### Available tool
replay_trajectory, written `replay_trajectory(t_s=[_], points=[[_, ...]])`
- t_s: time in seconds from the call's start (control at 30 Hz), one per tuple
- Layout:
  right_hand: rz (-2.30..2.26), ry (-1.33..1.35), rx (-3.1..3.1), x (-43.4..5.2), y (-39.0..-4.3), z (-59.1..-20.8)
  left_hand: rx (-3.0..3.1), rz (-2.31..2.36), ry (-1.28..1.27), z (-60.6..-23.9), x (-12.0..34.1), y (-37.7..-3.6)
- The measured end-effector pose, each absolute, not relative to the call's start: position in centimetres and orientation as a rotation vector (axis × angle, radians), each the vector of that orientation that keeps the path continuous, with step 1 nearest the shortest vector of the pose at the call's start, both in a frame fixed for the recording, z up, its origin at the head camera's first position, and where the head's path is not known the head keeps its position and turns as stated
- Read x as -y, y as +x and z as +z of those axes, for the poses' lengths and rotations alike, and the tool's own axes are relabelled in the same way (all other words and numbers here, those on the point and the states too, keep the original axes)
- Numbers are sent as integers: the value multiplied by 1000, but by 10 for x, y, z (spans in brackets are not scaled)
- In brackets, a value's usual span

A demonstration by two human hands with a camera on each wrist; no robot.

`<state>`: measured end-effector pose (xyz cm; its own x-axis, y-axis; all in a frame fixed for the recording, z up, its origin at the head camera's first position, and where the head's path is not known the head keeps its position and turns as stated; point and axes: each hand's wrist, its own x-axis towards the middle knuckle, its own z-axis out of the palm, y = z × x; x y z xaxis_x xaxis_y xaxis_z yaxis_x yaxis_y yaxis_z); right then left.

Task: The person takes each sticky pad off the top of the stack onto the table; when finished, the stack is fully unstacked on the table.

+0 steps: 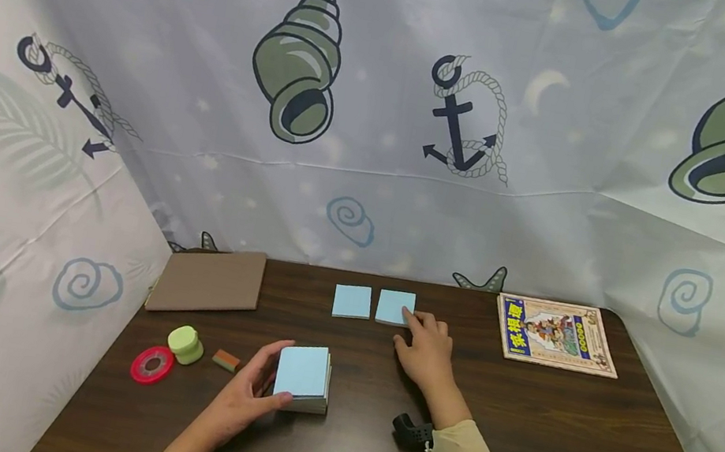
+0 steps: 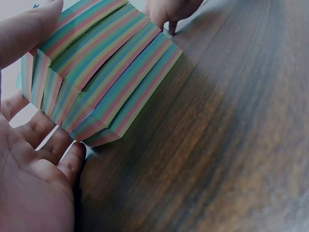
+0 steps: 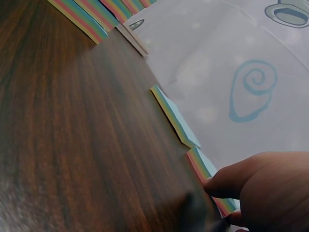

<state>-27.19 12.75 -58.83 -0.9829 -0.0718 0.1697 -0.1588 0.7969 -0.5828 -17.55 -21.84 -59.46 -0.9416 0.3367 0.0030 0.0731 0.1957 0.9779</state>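
Note:
A thick block of sticky notes, blue on top with rainbow-striped edges, lies on the dark wooden table. My left hand grips it from the left, thumb along its near side and fingers behind it. Two thin blue pads lie side by side near the back: the left pad and the right pad. My right hand rests on the table with fingertips touching the right pad's near right corner. The left pad lies untouched.
A brown notebook lies back left. A green round object, a red ring and a small eraser sit left of the block. A colourful booklet lies back right. Printed cloth walls enclose the table.

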Motion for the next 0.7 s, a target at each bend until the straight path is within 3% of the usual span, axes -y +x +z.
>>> replay_trajectory(t_s=[0.7], points=[[1179, 124, 2790, -129, -273, -584, -2259, 1827, 414, -595, 219, -174]])
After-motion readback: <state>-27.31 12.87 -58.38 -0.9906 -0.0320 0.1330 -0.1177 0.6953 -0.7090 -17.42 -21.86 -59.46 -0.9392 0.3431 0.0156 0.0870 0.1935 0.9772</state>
